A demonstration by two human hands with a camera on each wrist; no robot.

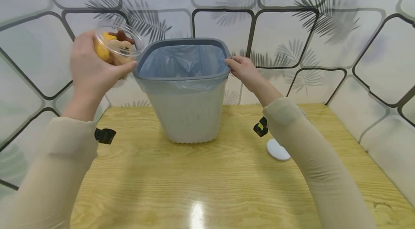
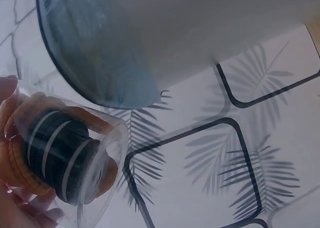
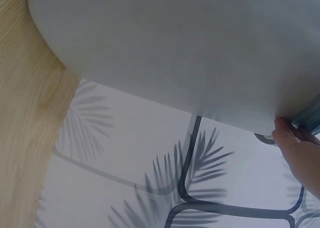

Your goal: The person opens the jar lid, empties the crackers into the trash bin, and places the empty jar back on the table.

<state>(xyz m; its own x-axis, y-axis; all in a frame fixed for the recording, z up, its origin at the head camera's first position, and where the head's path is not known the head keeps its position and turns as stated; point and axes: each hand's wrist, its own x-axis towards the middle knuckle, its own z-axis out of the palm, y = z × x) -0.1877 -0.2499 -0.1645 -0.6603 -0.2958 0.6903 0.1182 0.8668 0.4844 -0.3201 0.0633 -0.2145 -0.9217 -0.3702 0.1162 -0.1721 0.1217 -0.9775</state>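
Note:
In the head view my left hand [image 1: 90,67] grips a clear plastic tub [image 1: 138,40], raised and tilted beside the bin's left rim. Inside the tub are yellow and reddish-brown pieces, and the left wrist view shows dark sandwich cookies [image 2: 57,148] with pale filling among tan biscuits [image 2: 25,165]. A whitish waste bin [image 1: 188,113] with a grey rim stands on the table, lined with a translucent bluish bag [image 1: 188,59]. On the opposite side, my right hand [image 1: 244,72] pinches the bin's rim between thumb and fingers.
A white round disc [image 1: 278,149] lies on the wooden table [image 1: 155,185], partly hidden by my right sleeve. Patterned walls [image 1: 223,23] with leaf prints close in behind the bin and on both sides. Dark wrist devices [image 1: 105,136] sit at both cuffs.

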